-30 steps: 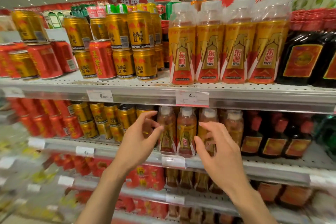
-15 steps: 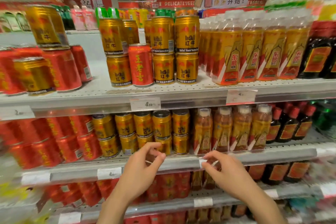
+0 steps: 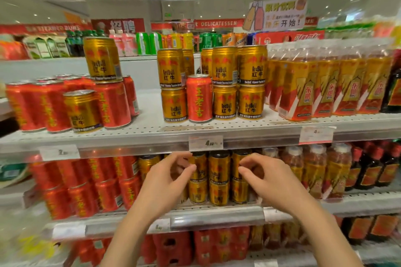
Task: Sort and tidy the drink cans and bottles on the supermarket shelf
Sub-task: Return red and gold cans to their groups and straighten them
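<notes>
A: Hands?
B: Left hand (image 3: 165, 182) and right hand (image 3: 269, 180) both raised in front of the mid shelf (image 3: 217, 214), fingers half curled, thumb near forefinger, nothing pinched. Can't tell if the tips touch any can.
A: What's btwn them?
B: Stacked gold cans (image 3: 219, 178) on that shelf, red cans (image 3: 91, 188) to the left, amber bottles (image 3: 314, 171) to the right.
A: Upper shelf (image 3: 152, 134)?
B: Mixed. One red can (image 3: 199, 98) upright among the gold Red Bull stacks (image 3: 238, 82). One gold can (image 3: 82, 110) in front of the red group (image 3: 32, 106) at left, another gold can (image 3: 101, 58) atop them. Yellow-label bottles (image 3: 325, 84) on the right.
</notes>
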`<action>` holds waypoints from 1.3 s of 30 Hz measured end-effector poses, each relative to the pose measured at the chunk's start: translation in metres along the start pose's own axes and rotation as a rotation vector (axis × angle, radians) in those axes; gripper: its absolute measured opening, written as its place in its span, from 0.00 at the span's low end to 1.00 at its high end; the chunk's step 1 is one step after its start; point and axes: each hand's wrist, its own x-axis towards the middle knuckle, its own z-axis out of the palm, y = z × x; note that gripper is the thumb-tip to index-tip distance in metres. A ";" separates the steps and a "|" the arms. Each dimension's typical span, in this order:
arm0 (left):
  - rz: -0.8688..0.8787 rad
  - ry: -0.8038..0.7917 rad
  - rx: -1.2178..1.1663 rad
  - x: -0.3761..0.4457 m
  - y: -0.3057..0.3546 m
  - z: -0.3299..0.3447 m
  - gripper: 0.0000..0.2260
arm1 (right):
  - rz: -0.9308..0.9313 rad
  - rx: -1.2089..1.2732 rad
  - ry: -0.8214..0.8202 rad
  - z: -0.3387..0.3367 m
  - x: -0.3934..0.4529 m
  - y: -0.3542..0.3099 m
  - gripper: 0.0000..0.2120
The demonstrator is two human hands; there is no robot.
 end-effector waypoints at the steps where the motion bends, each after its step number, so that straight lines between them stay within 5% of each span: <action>1: 0.022 0.025 0.018 0.006 0.006 -0.005 0.10 | -0.025 0.000 0.024 -0.005 0.006 -0.003 0.09; 13: 0.203 0.242 0.207 0.078 0.029 -0.052 0.08 | -0.356 -0.078 0.261 -0.021 0.083 -0.053 0.04; 19: 0.249 0.169 0.166 0.103 0.008 -0.061 0.05 | -0.303 -0.254 0.227 -0.003 0.098 -0.074 0.05; 28: 0.271 0.107 0.102 0.106 -0.004 -0.061 0.08 | -0.241 -0.265 0.485 -0.010 0.131 -0.118 0.23; 39: 0.224 0.064 0.099 0.105 -0.001 -0.060 0.11 | -0.265 -0.240 0.432 -0.023 0.133 -0.116 0.19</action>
